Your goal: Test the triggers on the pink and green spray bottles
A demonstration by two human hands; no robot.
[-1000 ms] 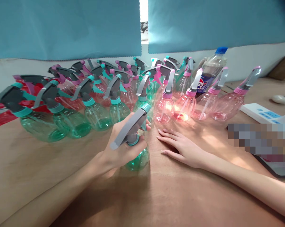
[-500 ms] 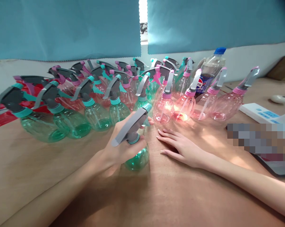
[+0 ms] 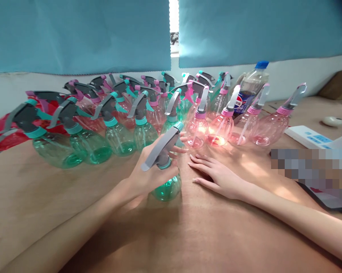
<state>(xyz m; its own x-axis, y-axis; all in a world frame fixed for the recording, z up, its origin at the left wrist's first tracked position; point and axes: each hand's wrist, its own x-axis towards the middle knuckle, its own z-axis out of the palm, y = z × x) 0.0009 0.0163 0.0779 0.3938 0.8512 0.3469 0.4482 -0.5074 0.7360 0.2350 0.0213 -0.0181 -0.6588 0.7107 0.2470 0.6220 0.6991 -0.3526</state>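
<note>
My left hand (image 3: 148, 163) wraps round the neck of a green spray bottle (image 3: 168, 188) with a grey trigger head and a turquoise collar. Beyond the bottle its fingertips reach out toward the right, and part of the grip is hidden behind the bottle head. The bottle appears upright on the wooden table (image 3: 205, 235). Flat on the tabletop to the right lies my right hand (image 3: 220, 178), fingers spread and holding nothing. Nearest to its fingertips is a pink spray bottle (image 3: 196, 132) in the front row.
Several green spray bottles (image 3: 121, 138) stand at the left, with more green and pink ones behind. Pink ones continue to the right. A cola bottle (image 3: 249, 89) stands behind them. Red plastic (image 3: 13, 123) lies far left; a white device (image 3: 308, 136) and an earbud-like white case (image 3: 332, 121) lie right.
The fingers of my left hand have straightened a little past the bottle's neck. My right hand stays flat in place. The whole view has shifted slightly.
</note>
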